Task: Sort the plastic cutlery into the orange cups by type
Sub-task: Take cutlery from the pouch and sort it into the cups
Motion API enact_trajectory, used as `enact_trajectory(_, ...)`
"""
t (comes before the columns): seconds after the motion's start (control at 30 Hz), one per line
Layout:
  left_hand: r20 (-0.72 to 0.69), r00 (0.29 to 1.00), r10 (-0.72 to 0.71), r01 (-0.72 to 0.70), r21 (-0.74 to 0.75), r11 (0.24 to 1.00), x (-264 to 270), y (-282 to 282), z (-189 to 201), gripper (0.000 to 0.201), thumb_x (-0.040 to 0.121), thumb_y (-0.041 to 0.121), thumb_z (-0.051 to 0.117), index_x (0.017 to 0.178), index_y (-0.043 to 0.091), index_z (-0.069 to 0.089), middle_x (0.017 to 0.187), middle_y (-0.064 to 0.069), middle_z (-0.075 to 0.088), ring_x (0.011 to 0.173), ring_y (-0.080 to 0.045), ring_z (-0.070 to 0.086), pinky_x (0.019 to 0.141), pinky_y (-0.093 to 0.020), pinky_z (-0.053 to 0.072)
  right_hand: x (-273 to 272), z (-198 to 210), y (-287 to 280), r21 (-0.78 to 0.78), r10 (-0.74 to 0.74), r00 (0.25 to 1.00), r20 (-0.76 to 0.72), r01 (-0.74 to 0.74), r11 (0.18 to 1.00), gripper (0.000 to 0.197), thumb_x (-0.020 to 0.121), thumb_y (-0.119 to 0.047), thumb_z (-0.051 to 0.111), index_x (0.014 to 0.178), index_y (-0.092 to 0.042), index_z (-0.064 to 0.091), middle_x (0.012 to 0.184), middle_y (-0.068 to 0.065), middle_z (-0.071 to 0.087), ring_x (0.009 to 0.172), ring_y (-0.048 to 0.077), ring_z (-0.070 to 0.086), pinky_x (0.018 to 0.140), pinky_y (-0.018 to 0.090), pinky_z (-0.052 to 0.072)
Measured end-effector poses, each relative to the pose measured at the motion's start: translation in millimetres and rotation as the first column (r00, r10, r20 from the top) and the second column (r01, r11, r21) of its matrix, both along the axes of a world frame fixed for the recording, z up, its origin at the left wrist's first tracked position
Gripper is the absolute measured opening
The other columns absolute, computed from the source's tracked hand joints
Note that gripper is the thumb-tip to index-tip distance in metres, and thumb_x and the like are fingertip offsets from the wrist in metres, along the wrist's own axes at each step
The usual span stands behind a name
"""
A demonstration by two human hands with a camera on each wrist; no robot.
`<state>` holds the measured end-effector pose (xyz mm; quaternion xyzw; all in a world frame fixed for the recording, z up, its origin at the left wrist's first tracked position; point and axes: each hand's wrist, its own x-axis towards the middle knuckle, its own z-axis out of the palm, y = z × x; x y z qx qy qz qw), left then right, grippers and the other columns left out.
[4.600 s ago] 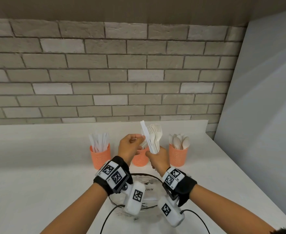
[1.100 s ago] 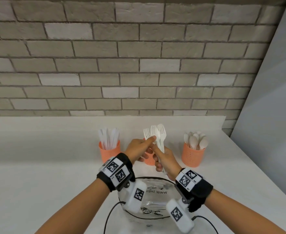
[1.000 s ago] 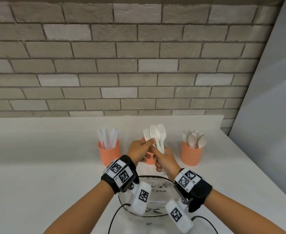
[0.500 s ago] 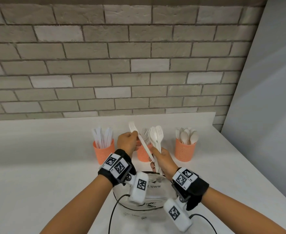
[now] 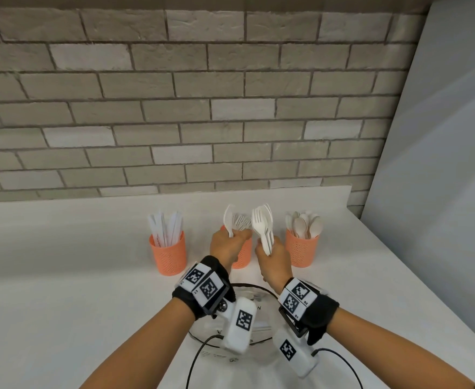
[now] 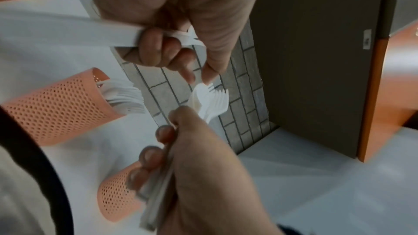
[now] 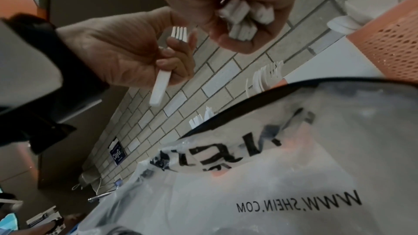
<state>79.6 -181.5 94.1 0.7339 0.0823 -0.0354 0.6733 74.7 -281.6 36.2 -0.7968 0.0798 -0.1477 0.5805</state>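
A white surface (image 5: pixel 62 276) meets a grey brick wall (image 5: pixel 174 108). Three orange cups (image 5: pixel 168 255) stand in a row at the far side. The left hand (image 5: pixel 226 247) grips one fork (image 5: pixel 228 220) over the middle cup. The right hand (image 5: pixel 272 258) grips a bunch of forks (image 5: pixel 263 226). A clear bag (image 7: pixel 271 176) lies near.

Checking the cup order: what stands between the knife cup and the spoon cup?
The fork cup, shown in the head view, partly hidden by the left hand, which holds one fork over it.

Head downward; wrist views close, upward
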Motion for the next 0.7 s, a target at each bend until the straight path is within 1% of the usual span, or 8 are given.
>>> enact_trajectory(0.07,0.0,1.0,-0.007,0.007,-0.002,1.0,-5,-8,-1,0.019,0.081,0.019,0.068,0.092,0.006,0.061,0.066,-0.001,0.053,0.062,-0.013,0.05,0.062,-0.027,0.048,-2,1,0,-0.031,-0.007,1.0,0.01,0.008,1.0,0.02,0.092,-0.027,0.052,0.101,-0.009,0.053,0.071,-0.004,0.052,0.065,0.02,0.054,0.06,0.036,0.048)
enact_trajectory(0.13,0.006,1.0,-0.016,0.016,-0.01,1.0,-8,-14,-2,0.034,0.081,0.018,0.068,0.11,0.001,0.061,0.081,-0.009,0.063,0.074,-0.014,0.058,0.076,-0.03,0.051,-3,2,0,-0.075,-0.021,1.0,0.017,0.023,0.997,0.027,0.091,-0.026,0.053,0.107,-0.004,0.054,0.084,0.004,0.061,0.081,0.027,0.061,0.071,0.041,0.052)
enact_trajectory(0.27,0.049,0.998,-0.032,0.032,0.017,0.999,-11,-20,-2,0.031,0.083,0.012,0.065,0.111,-0.001,0.061,0.078,-0.002,0.057,0.072,-0.011,0.048,0.082,-0.03,0.047,-5,2,-2,-0.103,-0.045,0.999,0.026,0.047,0.994,0.03,0.092,-0.022,0.053,0.114,-0.002,0.053,0.102,0.016,0.065,0.095,0.031,0.062,0.08,0.041,0.051)
enact_trajectory(0.33,0.06,0.996,-0.059,0.057,0.039,0.998,-11,-22,-2,0.021,0.084,0.009,0.064,0.103,0.001,0.063,0.07,0.003,0.053,0.063,-0.009,0.046,0.069,-0.026,0.048,-7,2,-3,-0.113,-0.044,0.999,0.014,0.045,0.993,0.03,0.091,-0.021,0.053,0.114,-0.002,0.053,0.102,0.015,0.064,0.095,0.031,0.062,0.079,0.039,0.05)
enact_trajectory(0.4,0.071,0.995,-0.076,0.072,0.055,0.996,-10,-23,-2,0.002,0.085,0.008,0.061,0.084,0.007,0.06,0.065,0.002,0.05,0.059,-0.01,0.046,0.054,-0.019,0.038,-9,1,-5,-0.113,-0.033,0.999,0.001,0.033,0.993,0.028,0.09,-0.018,0.053,0.112,-0.002,0.053,0.098,0.015,0.064,0.092,0.031,0.061,0.077,0.039,0.049)
enact_trajectory(0.47,0.095,0.994,-0.056,0.052,0.039,0.998,-5,-24,-3,0.017,0.088,0.009,0.054,0.071,0.013,0.053,0.065,-0.001,0.049,0.058,-0.013,0.044,0.051,-0.021,0.035,-11,2,-5,-0.107,-0.011,1.0,-0.007,0.01,0.994,0.023,0.088,-0.012,0.053,0.108,-0.001,0.053,0.088,0.01,0.06,0.084,0.029,0.059,0.071,0.034,0.047)
enact_trajectory(0.57,0.123,0.992,0.026,-0.022,-0.028,0.999,0,-22,4,0.019,0.092,0.012,0.045,0.074,0.01,0.05,0.067,-0.004,0.047,0.053,-0.012,0.039,0.048,-0.021,0.03,-13,1,-7,-0.077,0.022,0.999,-0.023,-0.024,0.997,0.012,0.087,-0.008,0.052,0.098,-0.008,0.05,0.072,-0.005,0.048,0.065,0.013,0.048,0.056,0.025,0.038)
enact_trajectory(0.7,0.124,0.977,0.171,-0.146,-0.186,0.972,12,-12,13,0.026,0.091,0.014,0.04,0.067,0.011,0.048,0.066,-0.007,0.057,0.039,-0.009,0.045,0.045,-0.021,0.033,-13,-3,-10,0.014,0.08,0.996,-0.045,-0.079,0.997,0.004,0.089,-0.012,0.052,0.091,-0.012,0.049,0.066,-0.006,0.046,0.056,0.009,0.043,0.049,0.024,0.034)
